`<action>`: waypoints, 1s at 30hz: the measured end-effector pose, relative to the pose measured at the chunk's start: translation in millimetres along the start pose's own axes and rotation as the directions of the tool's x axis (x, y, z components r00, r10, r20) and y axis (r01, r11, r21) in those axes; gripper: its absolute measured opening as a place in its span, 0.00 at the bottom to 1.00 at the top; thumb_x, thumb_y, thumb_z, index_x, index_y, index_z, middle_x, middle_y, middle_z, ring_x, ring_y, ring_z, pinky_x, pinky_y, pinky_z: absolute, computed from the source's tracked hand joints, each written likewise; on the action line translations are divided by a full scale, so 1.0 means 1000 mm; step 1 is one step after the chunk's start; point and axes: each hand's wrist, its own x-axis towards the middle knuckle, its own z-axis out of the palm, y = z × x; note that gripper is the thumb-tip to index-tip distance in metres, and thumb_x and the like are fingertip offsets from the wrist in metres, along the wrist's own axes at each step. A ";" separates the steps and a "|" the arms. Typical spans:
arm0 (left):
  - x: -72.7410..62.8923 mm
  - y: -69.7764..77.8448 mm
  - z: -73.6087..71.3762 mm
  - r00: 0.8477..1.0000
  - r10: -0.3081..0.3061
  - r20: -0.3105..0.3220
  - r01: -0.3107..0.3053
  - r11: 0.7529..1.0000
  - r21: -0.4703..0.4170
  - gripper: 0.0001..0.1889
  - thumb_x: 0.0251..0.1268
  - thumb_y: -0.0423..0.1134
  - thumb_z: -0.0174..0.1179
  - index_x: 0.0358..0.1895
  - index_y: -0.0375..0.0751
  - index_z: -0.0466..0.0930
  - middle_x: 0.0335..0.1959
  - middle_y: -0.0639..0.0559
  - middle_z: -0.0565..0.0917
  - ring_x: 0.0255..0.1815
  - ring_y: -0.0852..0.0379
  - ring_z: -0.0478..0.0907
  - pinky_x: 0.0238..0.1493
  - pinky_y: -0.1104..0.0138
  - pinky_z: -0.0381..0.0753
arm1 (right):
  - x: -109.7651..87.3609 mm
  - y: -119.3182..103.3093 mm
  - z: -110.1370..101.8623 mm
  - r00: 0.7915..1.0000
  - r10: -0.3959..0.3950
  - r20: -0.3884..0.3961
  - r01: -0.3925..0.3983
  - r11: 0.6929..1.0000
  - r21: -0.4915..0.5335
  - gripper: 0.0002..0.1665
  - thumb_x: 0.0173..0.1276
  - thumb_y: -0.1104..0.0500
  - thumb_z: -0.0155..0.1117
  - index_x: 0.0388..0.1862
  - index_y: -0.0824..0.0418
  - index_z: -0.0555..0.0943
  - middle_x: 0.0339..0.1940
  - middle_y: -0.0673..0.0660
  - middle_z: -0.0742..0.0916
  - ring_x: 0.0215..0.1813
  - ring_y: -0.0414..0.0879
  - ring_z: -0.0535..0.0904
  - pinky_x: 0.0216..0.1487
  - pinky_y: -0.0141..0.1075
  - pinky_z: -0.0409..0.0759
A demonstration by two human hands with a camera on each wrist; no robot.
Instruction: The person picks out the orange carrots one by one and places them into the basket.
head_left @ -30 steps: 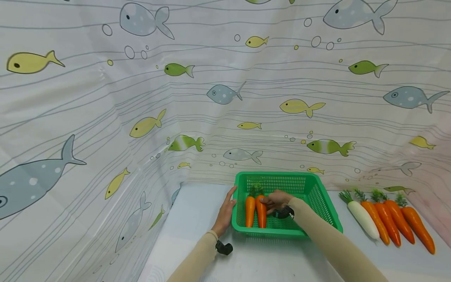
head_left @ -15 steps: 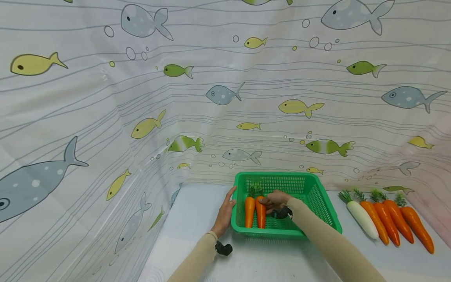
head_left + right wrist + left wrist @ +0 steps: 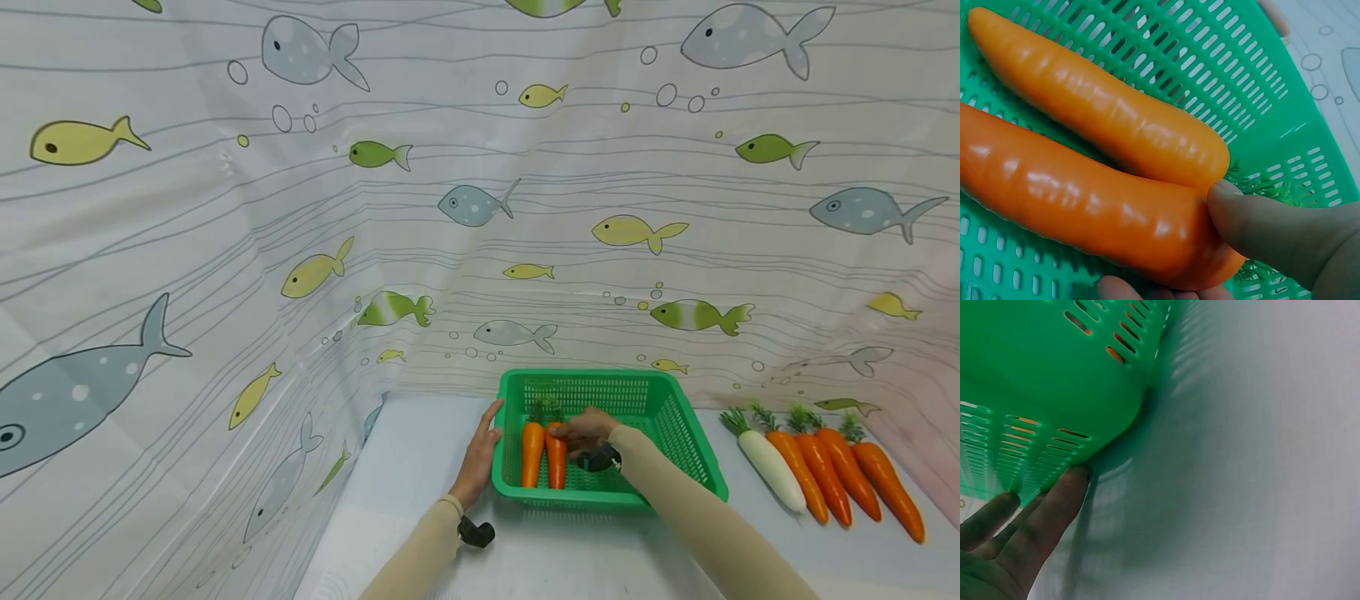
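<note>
Inside a green plastic basket (image 3: 607, 497), two orange carrots with leafy tops lie side by side. The right-hand carrot (image 3: 1085, 206) is gripped near its leafy end by my right hand (image 3: 588, 429), with the thumb (image 3: 1254, 219) over the top and fingertips low on the other side. Its neighbour, a lighter orange carrot (image 3: 1104, 112), lies along the basket's left wall. My left hand (image 3: 476, 458) rests against the outside of that wall, fingers extended. In the left wrist view, fingertips of the left hand (image 3: 1022, 540) touch the slotted side near the base.
Right of the basket, a white radish (image 3: 772, 471) and several carrots (image 3: 825, 475) lie in a slanted row on the white table (image 3: 420, 433). A fish-patterned sheet (image 3: 570, 292) rises behind the table and along its left side.
Both hands and the carrots hold nearly the same places. The head view has shifted very slightly.
</note>
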 end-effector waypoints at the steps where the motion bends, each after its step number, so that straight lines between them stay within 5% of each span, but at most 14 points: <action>1: 0.000 0.000 0.000 1.000 0.001 0.000 -0.001 1.000 -0.002 0.29 0.87 0.47 0.37 0.84 0.73 0.55 0.89 0.53 0.53 0.89 0.40 0.48 0.82 0.31 0.48 | 0.000 0.000 0.000 1.000 0.004 -0.003 -0.004 1.000 0.002 0.30 0.75 0.57 0.70 0.62 0.82 0.77 0.49 0.70 0.90 0.48 0.58 0.91 0.47 0.46 0.91; 21: -0.002 0.004 0.002 1.000 0.012 -0.015 -0.012 1.000 -0.021 0.29 0.86 0.45 0.37 0.85 0.70 0.54 0.89 0.52 0.53 0.89 0.40 0.49 0.82 0.30 0.48 | 0.005 0.004 -0.006 0.998 0.048 -0.027 -0.048 0.999 -0.003 0.32 0.73 0.57 0.72 0.63 0.80 0.75 0.49 0.68 0.87 0.47 0.53 0.90 0.46 0.45 0.91; 30: -0.001 0.002 0.002 1.000 0.002 -0.011 -0.002 1.000 0.004 0.29 0.86 0.48 0.37 0.85 0.72 0.55 0.89 0.52 0.53 0.89 0.40 0.49 0.82 0.30 0.48 | -0.003 0.005 -0.011 0.999 0.045 -0.024 -0.045 0.999 -0.007 0.33 0.72 0.56 0.73 0.64 0.80 0.76 0.57 0.73 0.84 0.59 0.65 0.86 0.46 0.46 0.91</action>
